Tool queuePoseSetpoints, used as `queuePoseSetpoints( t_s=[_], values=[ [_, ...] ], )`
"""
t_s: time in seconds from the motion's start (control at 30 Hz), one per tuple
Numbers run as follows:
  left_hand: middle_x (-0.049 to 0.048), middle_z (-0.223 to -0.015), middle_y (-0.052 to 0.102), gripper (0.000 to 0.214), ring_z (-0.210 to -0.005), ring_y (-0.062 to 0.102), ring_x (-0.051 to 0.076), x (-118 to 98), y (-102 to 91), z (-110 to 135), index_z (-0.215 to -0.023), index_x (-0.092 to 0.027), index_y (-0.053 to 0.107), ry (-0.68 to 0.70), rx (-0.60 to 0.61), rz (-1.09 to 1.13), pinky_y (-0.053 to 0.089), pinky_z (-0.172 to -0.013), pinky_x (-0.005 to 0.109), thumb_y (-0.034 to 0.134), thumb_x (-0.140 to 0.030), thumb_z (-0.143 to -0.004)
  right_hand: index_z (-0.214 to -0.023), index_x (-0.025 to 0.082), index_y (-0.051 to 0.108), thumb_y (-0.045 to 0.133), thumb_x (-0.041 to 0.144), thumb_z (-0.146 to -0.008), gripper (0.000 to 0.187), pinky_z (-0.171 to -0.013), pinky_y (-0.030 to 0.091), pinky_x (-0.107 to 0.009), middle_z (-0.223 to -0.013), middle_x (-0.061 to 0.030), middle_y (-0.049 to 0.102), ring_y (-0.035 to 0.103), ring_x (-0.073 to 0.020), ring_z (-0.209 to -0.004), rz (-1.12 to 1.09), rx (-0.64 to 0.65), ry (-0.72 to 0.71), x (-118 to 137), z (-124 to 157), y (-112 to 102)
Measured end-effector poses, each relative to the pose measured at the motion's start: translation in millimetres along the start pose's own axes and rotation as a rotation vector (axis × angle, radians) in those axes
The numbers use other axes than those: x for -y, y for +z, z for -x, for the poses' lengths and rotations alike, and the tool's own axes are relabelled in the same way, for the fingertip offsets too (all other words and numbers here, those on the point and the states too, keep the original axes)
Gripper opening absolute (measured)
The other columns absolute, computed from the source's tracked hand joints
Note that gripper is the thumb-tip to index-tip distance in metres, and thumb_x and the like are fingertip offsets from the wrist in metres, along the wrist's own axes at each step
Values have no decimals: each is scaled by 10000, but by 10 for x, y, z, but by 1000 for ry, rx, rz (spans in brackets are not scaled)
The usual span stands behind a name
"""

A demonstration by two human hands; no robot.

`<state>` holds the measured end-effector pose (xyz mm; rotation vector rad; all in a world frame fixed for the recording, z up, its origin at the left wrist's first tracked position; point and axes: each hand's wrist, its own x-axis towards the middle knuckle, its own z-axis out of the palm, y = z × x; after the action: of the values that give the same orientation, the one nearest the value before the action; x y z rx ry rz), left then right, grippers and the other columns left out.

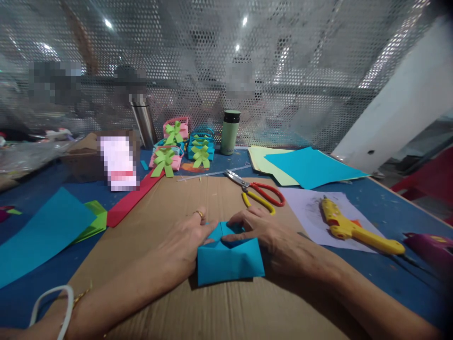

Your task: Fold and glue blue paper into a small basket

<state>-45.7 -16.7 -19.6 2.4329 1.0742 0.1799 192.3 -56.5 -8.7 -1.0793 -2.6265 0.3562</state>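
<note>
A folded piece of blue paper [230, 263] lies on a brown cardboard sheet [148, 302], its near panel standing up a little like a pocket. My left hand [189, 236] grips its left edge, thumb and fingers against the fold; a ring shows on one finger. From the other side my right hand [260, 231] holds the paper, with its thumb and fingers pressing on the far flaps. Some fingertips are hidden behind the folds. Just beyond my right hand lie scissors [264, 193] with one red and one yellow handle, their blades pointing away.
A yellow glue gun [348, 226] rests on lilac paper [300, 208] at right. Blue sheets [307, 165] lie behind it. Small paper baskets with green bows [164, 160] stand at the back beside a green tumbler [230, 134]. More blue paper [46, 236] is at left.
</note>
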Motion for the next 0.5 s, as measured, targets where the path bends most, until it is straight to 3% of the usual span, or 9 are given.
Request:
queuePoseSetpoints(
  t_s=[0.17,0.27,0.37,0.5],
  values=[
    [19,-939,437,328,-681,461,127,-17,-4,18,-1006,-270,662,15,-31,-20,368,-621,287,381,-439,-1007,-1280,328,652,683,166,-846,464,-866,413,-392,-1194,-74,589,502,-224,-1009,-15,9,-11,5,-10,-15],
    [22,-966,441,317,-663,430,121,-3,21,1,-1102,-284,643,17,-55,-65,359,-615,284,384,-441,-1007,-1256,313,668,663,232,-882,383,-861,413,-396,-1174,-78,598,501,-225,-1000,-22,-1,-15,28,-21,-19],
    [32,-981,438,342,-636,389,122,22,42,-28,-1231,-338,602,22,-27,-131,356,-611,283,395,-475,-995,-1204,298,691,659,260,-889,320,-859,422,-394,-1149,-76,611,512,-215,-973,-32,-8,-13,50,-25,-23],
    [30,-953,429,389,-623,391,123,32,29,-22,-1165,-359,636,36,12,-118,357,-601,273,329,-532,-1000,-1205,269,677,638,197,-880,335,-877,451,-385,-1179,-80,620,546,-223,-1018,-58,-22,6,2,-2,-55]
  ],
)
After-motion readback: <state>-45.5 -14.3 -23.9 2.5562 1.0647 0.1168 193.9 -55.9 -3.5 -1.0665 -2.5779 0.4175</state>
